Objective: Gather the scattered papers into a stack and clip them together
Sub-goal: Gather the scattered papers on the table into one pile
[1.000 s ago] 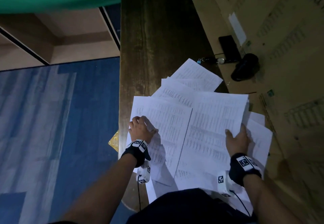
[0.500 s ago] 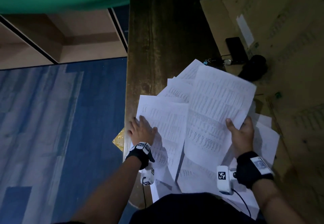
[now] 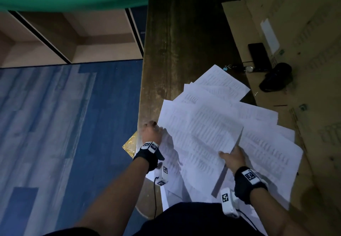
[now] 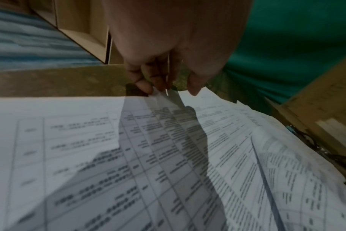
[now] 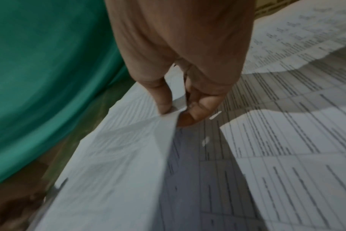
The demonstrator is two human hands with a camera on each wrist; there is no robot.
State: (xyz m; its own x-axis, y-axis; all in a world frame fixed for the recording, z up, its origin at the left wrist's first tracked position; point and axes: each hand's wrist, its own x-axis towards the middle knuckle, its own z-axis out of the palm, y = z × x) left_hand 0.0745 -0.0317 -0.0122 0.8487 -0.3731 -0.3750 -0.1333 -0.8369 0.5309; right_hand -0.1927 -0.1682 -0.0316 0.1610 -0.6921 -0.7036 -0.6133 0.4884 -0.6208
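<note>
Both hands, left hand [image 3: 151, 133] and right hand [image 3: 232, 158], pinched one sheet [image 3: 199, 139] over the desk [image 3: 177, 32]; papers [image 3: 267, 143] underneath looked loose and might slide off.

The papers [image 3: 201, 134] are thin, smooth and matt white. The surface [image 3: 175, 51] is dark, worn wood. The boxes [image 3: 304, 23] are rough brown cardboard.

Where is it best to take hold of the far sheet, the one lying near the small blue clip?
Probably by its near right corner. The far sheet lies flat on the wooden table, its left part tucked under other sheets, while that corner lies bare. Coming from the right, a thumb could slide under the edge and pinch it, well short of the blue clip.
</note>
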